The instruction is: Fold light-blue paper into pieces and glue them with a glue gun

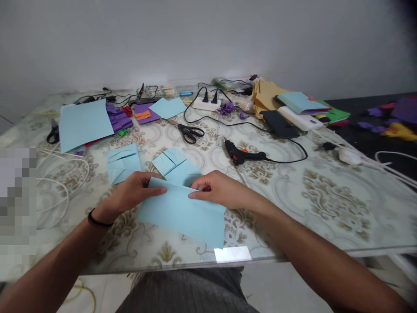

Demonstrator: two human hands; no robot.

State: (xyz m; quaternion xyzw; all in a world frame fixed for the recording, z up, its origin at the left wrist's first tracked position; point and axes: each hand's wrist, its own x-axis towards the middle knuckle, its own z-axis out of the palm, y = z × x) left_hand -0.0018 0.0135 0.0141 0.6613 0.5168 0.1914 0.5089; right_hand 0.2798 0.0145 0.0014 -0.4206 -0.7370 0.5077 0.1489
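A light blue sheet of paper point(184, 213) is held up over the near part of the table, its upper edge pinched in both hands. My left hand point(140, 189) is closed on that edge at the left, thumb on the near face. My right hand point(216, 189) grips the edge further right, with thumb in front and fingers curled behind. Just beyond the sheet lie two folded light blue papers: one point(123, 163) by my left hand, another point(176, 163) between the hands, partly covered by the sheet.
Black scissors point(190, 132) and a black glue gun point(243, 154) lie beyond the hands. A white power strip point(206, 103) sits at the back with cables. Blue sheets point(85, 125) cover purple pieces at left. A dark phone point(280, 124) lies right, beside a paper stack point(302, 103).
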